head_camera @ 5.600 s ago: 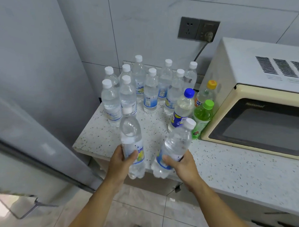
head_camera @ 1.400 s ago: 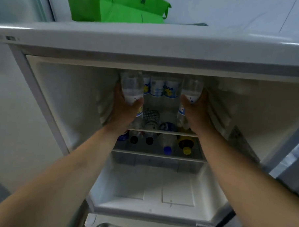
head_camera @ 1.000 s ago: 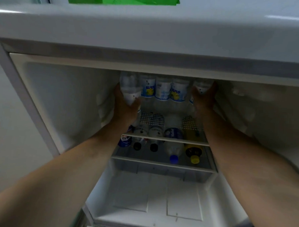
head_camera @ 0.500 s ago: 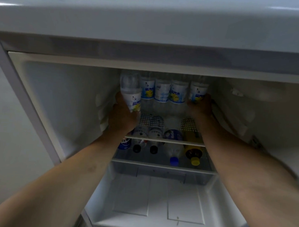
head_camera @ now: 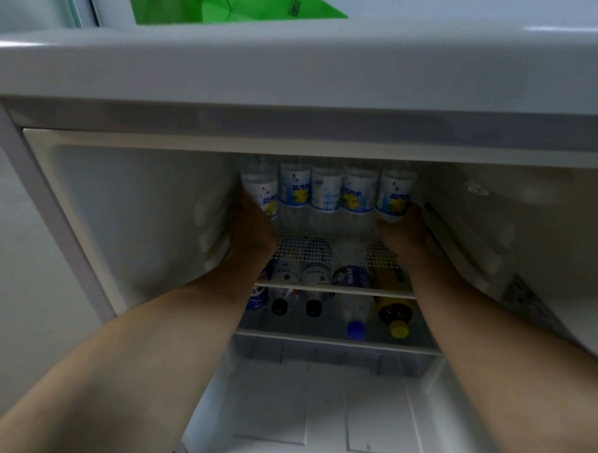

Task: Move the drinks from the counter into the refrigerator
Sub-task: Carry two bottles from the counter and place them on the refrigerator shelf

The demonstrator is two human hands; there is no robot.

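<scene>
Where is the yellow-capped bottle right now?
The yellow-capped bottle lies on the fridge's lower shelf, far right, beside a blue-capped bottle.

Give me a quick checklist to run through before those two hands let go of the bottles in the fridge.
1. Left bottle upright: not ok, it tilts while the left hand holds it.
2. Right bottle upright in the row: ok; the right hand holds its base.
3. Both bottoms flat on the top shelf: cannot tell, the hands hide them.
4. Middle three bottles standing: ok.
5. Way back out clear of the lower shelf's lying bottles: ok.
</scene>
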